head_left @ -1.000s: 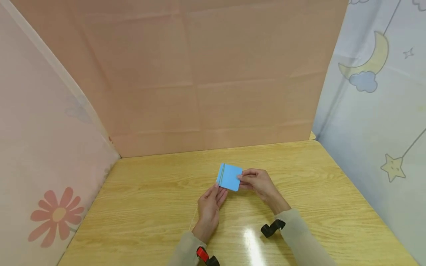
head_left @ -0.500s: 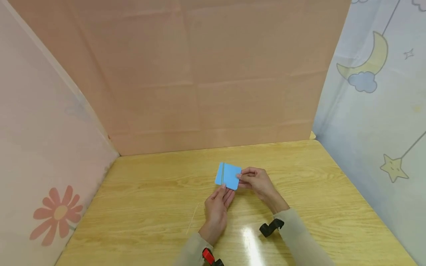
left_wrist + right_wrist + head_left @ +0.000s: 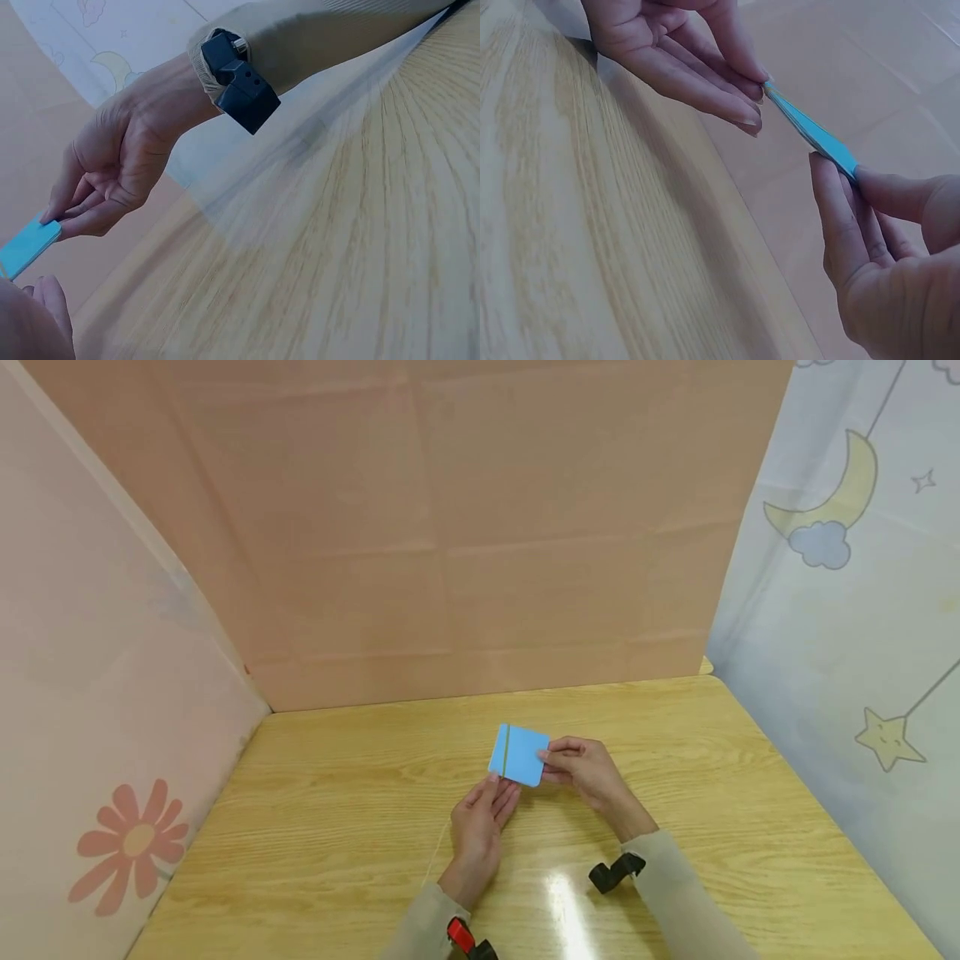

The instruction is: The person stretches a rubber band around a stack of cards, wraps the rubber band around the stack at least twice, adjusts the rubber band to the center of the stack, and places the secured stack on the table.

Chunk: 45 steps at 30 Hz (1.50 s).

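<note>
- One blue pad (image 3: 522, 756), crossed by green band (image 3: 506, 752); held above table (image 3: 337, 810).
- Two hands: pad's near-left corner pinched by left hand (image 3: 478, 827), right edge by right hand (image 3: 588, 771).
- One pale strand (image 3: 436, 853) seen left of pad, nearer.
- Pad backed by one brown panel (image 3: 450, 568) at table's far edge; flanked, well apart, by left wall (image 3: 97, 643), right wall (image 3: 825, 693).

High head view facing forward and down, nearer, tilted wrist views, both sharing the blue square (image 3: 522, 755)
</note>
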Motion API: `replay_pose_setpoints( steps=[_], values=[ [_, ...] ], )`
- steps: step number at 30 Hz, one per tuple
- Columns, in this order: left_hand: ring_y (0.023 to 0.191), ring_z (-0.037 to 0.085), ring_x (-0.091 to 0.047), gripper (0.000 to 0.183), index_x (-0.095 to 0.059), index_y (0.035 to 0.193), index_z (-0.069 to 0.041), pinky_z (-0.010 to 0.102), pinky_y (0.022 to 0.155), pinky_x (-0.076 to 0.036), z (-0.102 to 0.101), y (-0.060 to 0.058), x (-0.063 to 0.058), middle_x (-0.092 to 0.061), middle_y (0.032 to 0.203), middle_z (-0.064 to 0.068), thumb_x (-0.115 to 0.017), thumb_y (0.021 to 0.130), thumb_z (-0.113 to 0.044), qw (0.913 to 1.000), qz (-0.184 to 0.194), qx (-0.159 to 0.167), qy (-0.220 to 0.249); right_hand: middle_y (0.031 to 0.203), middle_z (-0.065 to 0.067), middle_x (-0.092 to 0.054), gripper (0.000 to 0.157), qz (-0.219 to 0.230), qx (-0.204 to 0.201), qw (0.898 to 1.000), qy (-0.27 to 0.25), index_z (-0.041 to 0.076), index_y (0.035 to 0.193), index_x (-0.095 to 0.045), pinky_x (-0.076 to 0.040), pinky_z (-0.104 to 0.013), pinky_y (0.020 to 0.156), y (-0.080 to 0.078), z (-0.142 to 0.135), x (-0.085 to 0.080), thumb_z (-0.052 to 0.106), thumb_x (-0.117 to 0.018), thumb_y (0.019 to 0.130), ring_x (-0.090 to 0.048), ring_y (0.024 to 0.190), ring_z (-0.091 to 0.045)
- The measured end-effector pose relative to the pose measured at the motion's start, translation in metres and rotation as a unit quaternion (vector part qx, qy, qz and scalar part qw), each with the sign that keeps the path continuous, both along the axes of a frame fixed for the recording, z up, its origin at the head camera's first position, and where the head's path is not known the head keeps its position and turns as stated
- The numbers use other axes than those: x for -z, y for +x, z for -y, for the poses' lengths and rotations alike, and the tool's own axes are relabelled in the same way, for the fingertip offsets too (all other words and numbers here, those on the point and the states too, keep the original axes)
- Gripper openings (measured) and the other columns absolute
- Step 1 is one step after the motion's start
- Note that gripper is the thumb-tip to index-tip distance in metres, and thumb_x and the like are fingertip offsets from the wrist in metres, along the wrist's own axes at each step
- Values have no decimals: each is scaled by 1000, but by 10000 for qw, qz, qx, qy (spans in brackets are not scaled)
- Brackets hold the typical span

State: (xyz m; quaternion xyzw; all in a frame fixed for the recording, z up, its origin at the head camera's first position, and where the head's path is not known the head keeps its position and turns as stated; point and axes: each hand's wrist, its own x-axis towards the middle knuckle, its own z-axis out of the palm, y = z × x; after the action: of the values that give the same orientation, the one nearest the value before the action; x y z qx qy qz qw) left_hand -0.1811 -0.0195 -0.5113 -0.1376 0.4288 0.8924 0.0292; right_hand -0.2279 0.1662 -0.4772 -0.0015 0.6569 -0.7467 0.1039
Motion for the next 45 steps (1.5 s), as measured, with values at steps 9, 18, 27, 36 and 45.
replay_pose_setpoints(
  steps=[9,18,27,36,45],
  values=[
    [99,18,-72,41,-61,123,5,35,94,-57,-12,5,3,-74,106,13,-68,94,-24,9993,12,-277,-260,83,-2,-73,24,-96,260,9996,106,-5,108,-62,-59,-46,87,4,6,0,8,-70,90,-73,77,-17],
    [97,17,-72,35,-60,120,7,34,93,-58,-15,6,-2,-75,102,10,-65,96,-17,9996,77,-281,6,81,-3,-70,21,-249,405,9988,140,-7,107,-60,-61,-43,80,6,10,-2,4,-69,91,-73,74,-17],
    [101,19,-72,35,-60,124,7,33,95,-57,-20,9,-4,-74,103,10,-63,97,-15,9997,121,-11,219,81,-2,-70,19,-255,316,9992,-50,-6,104,-60,-62,-38,79,6,14,-2,4,-68,91,-72,75,-16],
    [107,23,-71,40,-61,126,6,35,96,-56,-11,4,-5,-72,113,15,-64,96,-20,9997,-186,-29,147,84,-2,-71,23,-218,299,9993,-28,-6,108,-60,-62,-37,79,6,5,-11,7,-69,91,-73,78,-18],
    [109,21,-69,45,-55,133,8,32,96,-56,-8,1,-6,-69,120,19,-62,98,-20,9996,-218,-148,130,85,-3,-70,24,-163,283,9995,40,-6,108,-59,-59,-46,87,7,6,-11,7,-69,91,-73,80,-19]
  ],
)
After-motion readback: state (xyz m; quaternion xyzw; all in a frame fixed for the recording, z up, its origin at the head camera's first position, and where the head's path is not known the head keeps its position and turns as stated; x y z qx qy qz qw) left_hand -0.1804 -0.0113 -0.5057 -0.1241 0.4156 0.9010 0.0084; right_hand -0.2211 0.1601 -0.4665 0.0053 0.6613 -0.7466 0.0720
